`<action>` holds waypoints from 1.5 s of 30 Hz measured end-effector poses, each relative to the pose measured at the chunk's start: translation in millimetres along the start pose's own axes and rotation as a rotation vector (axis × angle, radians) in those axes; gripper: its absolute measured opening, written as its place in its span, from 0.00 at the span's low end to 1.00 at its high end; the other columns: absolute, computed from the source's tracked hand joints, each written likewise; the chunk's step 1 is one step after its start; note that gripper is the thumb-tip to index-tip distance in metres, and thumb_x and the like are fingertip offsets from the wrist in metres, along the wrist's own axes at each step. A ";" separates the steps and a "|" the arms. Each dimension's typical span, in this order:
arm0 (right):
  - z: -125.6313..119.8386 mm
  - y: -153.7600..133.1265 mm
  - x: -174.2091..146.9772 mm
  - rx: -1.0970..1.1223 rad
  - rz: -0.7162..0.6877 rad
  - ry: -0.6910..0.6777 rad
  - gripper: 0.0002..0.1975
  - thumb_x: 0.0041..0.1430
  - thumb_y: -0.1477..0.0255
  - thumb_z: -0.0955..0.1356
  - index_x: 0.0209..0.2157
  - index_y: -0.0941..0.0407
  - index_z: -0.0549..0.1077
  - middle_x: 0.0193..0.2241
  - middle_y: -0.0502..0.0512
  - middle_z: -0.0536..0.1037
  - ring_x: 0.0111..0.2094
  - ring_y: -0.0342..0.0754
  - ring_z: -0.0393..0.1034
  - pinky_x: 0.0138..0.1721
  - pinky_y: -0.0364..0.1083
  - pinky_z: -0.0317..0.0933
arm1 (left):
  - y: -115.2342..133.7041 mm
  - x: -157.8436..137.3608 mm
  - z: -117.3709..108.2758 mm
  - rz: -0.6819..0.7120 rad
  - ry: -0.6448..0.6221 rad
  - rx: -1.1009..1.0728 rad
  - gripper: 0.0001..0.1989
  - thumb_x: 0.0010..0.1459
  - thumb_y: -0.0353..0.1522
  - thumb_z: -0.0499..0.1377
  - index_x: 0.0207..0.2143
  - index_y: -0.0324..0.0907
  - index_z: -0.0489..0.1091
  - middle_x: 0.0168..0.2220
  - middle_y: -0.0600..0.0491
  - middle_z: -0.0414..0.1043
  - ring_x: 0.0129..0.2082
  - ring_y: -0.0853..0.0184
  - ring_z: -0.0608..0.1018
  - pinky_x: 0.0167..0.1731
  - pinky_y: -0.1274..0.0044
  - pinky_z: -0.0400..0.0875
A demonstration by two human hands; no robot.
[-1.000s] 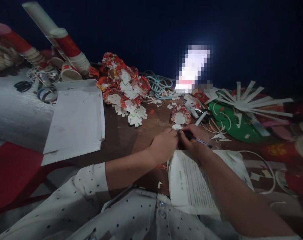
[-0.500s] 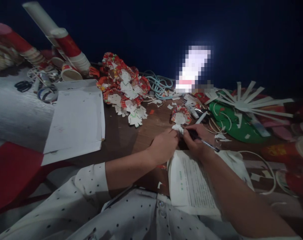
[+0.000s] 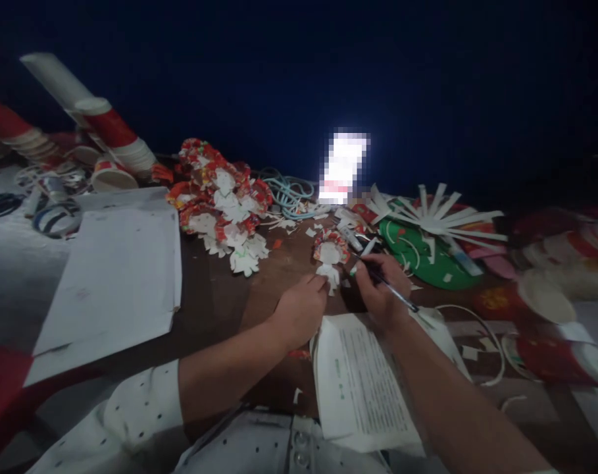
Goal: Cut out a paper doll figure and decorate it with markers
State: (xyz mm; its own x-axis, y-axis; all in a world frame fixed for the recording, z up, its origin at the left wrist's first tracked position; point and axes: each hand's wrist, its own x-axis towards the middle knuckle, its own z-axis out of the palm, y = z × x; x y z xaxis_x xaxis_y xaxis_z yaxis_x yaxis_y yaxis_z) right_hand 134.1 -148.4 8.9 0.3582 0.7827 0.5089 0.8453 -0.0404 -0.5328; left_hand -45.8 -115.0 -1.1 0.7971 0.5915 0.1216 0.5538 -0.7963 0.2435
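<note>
A white paper cut-out figure [image 3: 328, 278] lies on the brown table, its round head ringed by a crinkled red wrapper frill [image 3: 322, 241]. The curled fingers of my left hand [image 3: 302, 313] hold it by its left edge. Just right of the figure, my right hand [image 3: 386, 289] is closed round a dark slim pen [image 3: 395, 293], its tip end near the figure but apart from it. A small pale bit with green shows at the right fingertips; I cannot make it out. Several similar frilled figures [image 3: 224, 210] lie piled to the left.
An open printed book [image 3: 362, 388] lies below my hands. White board sheets [image 3: 116, 276] are at left, near stacked paper cups [image 3: 111, 131]. Behind are a pale blue cord [image 3: 293, 194] and a lit, blurred screen [image 3: 344, 168]. White strips [image 3: 441, 217] fan over a green disc [image 3: 427, 260].
My right hand with the pen has drawn back from the figure, so its body shows more fully. My left hand stays at its edge. The whole view has shifted.
</note>
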 end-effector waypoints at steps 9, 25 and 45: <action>-3.7 20.9 10.5 -0.045 -0.040 -0.037 0.12 0.61 0.68 0.63 0.45 0.52 0.73 0.40 0.57 0.75 0.43 0.52 0.71 0.43 0.49 0.66 | 0.2 0.1 1.7 0.059 0.319 -0.041 0.13 0.61 0.28 0.52 0.45 0.39 0.72 0.44 0.46 0.74 0.47 0.65 0.74 0.48 0.71 0.73; -14.5 45.4 21.0 -0.316 0.061 -0.256 0.25 0.54 0.80 0.64 0.52 0.47 0.72 0.48 0.57 0.74 0.41 0.51 0.73 0.35 0.46 0.66 | -0.3 -2.5 -12.0 0.085 0.529 -0.180 0.14 0.60 0.28 0.54 0.47 0.43 0.73 0.43 0.49 0.75 0.46 0.67 0.74 0.50 0.70 0.71; -10.1 50.5 24.5 -0.113 -0.113 -0.117 0.15 0.62 0.66 0.63 0.46 0.51 0.76 0.40 0.55 0.78 0.42 0.50 0.71 0.41 0.46 0.64 | -36.2 19.1 4.3 -0.550 0.543 -0.628 0.20 0.55 0.30 0.55 0.51 0.37 0.69 0.36 0.49 0.72 0.33 0.69 0.74 0.39 0.73 0.71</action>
State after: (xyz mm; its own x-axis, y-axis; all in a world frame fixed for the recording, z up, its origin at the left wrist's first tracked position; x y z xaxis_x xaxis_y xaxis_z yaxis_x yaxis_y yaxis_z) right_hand 189.5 -137.6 1.3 0.2154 0.8529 0.4755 0.9191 -0.0126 -0.3938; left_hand -49.6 -75.4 -11.7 0.1623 0.9608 0.2248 0.4598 -0.2752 0.8443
